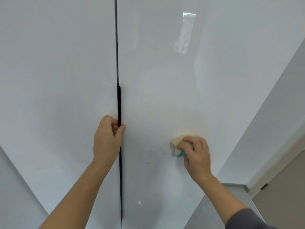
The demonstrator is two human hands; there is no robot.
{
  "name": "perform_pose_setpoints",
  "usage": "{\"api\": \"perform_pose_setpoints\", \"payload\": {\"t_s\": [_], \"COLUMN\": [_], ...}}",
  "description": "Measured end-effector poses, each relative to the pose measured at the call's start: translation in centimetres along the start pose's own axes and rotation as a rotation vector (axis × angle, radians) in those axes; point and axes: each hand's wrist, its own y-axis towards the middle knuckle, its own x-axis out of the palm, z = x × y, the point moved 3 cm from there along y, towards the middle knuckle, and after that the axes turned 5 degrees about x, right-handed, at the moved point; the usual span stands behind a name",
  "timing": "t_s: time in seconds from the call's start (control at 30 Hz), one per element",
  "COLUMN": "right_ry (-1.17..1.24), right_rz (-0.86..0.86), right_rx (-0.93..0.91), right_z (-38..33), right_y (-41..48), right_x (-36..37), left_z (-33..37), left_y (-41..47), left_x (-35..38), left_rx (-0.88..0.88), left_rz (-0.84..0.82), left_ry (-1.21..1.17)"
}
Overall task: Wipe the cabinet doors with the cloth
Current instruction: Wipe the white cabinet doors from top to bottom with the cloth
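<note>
Closest is my dark right sleeve (250,219). My right hand (196,156) curls its fingers on the yellow-and-teal cloth (179,143), pressed to the right cabinet door (165,80); my left hand (107,138) grips the upright black handle strip (119,104). Small dark specks (164,153) lie down-left of the cloth, nearer my right hand.

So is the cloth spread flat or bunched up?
Bunched up: the cloth shows only as a cream wad with a teal edge, gripped under the right hand against the right door.
</note>
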Motion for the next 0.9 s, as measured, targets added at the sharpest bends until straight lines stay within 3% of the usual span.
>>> {"api": "perform_pose_setpoints", "payload": {"t_s": [0.1, 0.33, 0.53, 0.77, 0.9], "right_ry": [-0.029, 0.046, -0.036, 0.021, -0.023], "right_rz": [-0.093, 0.198, -0.112, 0.148, 0.053], "right_rx": [-0.050, 0.157, 0.115, 0.250, 0.243], "right_z": [1.0, 3.6, 4.8, 7.5, 7.9], "right_y": [-1.4, 6.2, -3.1, 4.7, -1.9], "right_x": [0.0, -5.7, -1.8, -7.0, -4.2], "left_z": [0.1, 0.4, 0.3, 0.8, 0.8], "left_y": [-0.1, -0.3, -0.4, -0.4, -0.4], "left_x": [0.2, 0.3, 0.4, 0.6, 0.8], "left_rx": [-0.023, -0.040, -0.039, -0.042, -0.041], "left_rz": [-0.003, 0.002, 0.011, 0.040, 0.053], "left_ry": [0.000, 0.018, 0.035, 0.065, 0.088]}}
